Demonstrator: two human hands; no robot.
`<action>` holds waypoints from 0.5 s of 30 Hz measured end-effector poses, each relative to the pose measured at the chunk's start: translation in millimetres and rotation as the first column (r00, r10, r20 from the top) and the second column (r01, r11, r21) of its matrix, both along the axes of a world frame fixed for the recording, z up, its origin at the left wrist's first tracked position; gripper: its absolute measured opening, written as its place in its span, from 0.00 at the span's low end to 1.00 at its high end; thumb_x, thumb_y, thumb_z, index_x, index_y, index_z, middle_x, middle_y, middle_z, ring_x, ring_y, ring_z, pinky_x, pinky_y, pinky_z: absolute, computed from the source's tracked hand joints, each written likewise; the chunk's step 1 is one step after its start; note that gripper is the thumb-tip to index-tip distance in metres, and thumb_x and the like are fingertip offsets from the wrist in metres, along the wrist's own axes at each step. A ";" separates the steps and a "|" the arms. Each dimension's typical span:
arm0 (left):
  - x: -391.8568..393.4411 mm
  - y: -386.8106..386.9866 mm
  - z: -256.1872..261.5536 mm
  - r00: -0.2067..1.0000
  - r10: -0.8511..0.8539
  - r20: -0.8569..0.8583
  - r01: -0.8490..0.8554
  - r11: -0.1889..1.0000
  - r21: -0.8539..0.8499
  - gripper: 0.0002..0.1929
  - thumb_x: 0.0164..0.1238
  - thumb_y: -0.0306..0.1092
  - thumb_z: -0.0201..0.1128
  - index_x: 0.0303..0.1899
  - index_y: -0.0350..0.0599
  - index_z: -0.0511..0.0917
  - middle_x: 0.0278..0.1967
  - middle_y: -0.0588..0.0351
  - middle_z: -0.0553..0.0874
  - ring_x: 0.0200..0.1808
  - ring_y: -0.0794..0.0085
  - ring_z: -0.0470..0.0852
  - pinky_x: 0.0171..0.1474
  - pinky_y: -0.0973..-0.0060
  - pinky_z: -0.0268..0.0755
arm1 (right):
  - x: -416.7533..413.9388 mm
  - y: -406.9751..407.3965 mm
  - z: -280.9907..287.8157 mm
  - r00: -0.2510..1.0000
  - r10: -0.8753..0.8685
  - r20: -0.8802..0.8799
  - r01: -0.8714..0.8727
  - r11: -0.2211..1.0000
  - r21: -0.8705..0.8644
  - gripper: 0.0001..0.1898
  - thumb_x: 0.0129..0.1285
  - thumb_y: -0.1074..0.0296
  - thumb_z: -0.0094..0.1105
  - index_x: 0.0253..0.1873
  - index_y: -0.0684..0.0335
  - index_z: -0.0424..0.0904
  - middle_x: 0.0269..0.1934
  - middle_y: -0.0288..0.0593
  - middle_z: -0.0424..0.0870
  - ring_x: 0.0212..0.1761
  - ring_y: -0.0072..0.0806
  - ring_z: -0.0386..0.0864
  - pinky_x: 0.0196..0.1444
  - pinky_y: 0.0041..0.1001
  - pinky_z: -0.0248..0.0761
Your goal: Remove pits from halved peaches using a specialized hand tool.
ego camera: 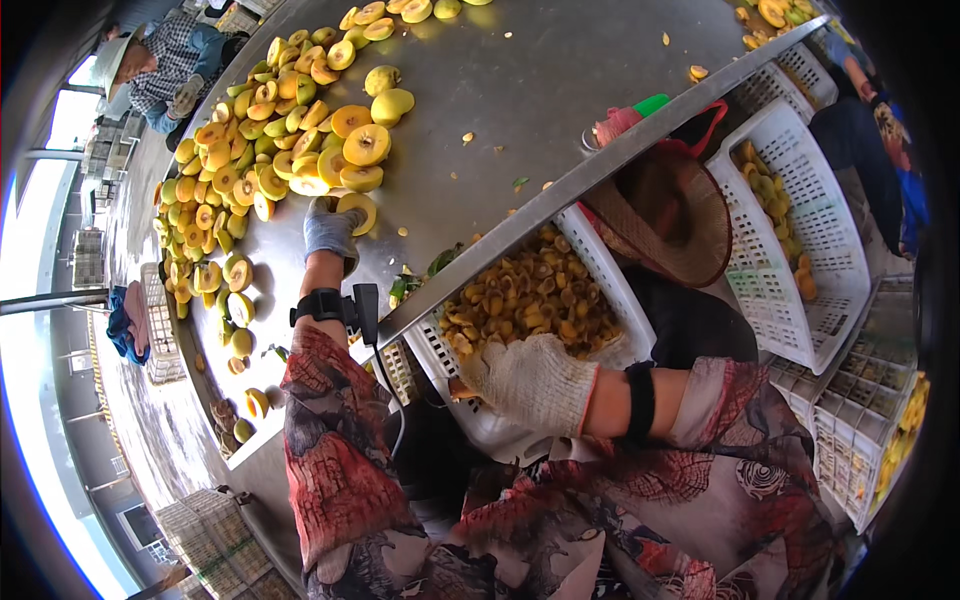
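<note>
My left hand [332, 231], in a grey glove, grips a halved yellow peach-like fruit [358, 213] at the near edge of a heap of similar halves [289, 127] on the metal table [480, 90]. Lower right, in a pale knit glove, my right hand [536, 382] is curled over a white plastic crate [630, 322]. Small orange-brown fruit pieces [532, 292] fill much of that crate. An orange-brown object [461, 390] pokes out at the fingers of my right hand; most of it is hidden, so its kind is unclear.
The table's raised metal rim [600, 172] runs between my hands. A straw hat [667, 217] and a green-handled item [649, 104] lie along it. Further right stands a white crate [795, 225] with fruit. One person [176, 75] sits across the table; another [862, 142] is at right.
</note>
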State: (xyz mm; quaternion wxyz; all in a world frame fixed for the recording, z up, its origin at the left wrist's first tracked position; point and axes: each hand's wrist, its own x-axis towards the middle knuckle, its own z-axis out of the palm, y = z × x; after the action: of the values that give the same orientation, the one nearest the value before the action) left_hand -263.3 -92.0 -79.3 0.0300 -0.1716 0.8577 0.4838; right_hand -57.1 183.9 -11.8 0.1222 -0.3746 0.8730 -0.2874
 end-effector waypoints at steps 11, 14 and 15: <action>147.7 52.0 83.1 0.997 0.070 -0.038 -0.017 0.656 0.755 0.13 0.56 0.31 0.55 0.44 0.44 0.71 0.45 0.43 0.79 0.36 0.61 0.81 0.36 0.69 0.77 | -17.1 -14.2 5.1 0.986 -0.169 0.010 0.151 0.855 -0.497 0.14 0.59 0.63 0.57 0.41 0.66 0.66 0.32 0.54 0.73 0.36 0.52 0.76 0.36 0.42 0.70; 185.6 64.7 88.7 0.997 0.072 -0.041 -0.012 0.614 0.789 0.22 0.61 0.50 0.60 0.46 0.40 0.74 0.40 0.49 0.80 0.43 0.65 0.78 0.45 0.70 0.75 | -10.0 -22.5 -2.1 0.986 -0.155 0.066 0.168 0.885 -0.435 0.14 0.59 0.64 0.57 0.45 0.66 0.68 0.33 0.54 0.74 0.37 0.50 0.76 0.37 0.42 0.71; 194.9 69.9 92.4 0.998 0.060 -0.014 -0.026 0.605 0.795 0.24 0.61 0.54 0.60 0.45 0.39 0.75 0.39 0.49 0.81 0.40 0.65 0.79 0.45 0.70 0.75 | -8.0 -24.4 -4.2 0.978 -0.146 0.150 0.191 0.915 -0.355 0.14 0.59 0.65 0.56 0.46 0.66 0.68 0.32 0.54 0.74 0.36 0.48 0.77 0.36 0.41 0.72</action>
State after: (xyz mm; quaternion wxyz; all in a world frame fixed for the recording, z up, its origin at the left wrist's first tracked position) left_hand -68.3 -22.1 13.2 0.0746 -0.1516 0.5502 0.8178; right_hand -65.2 159.4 -15.9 0.0769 -0.2960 0.8240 -0.4770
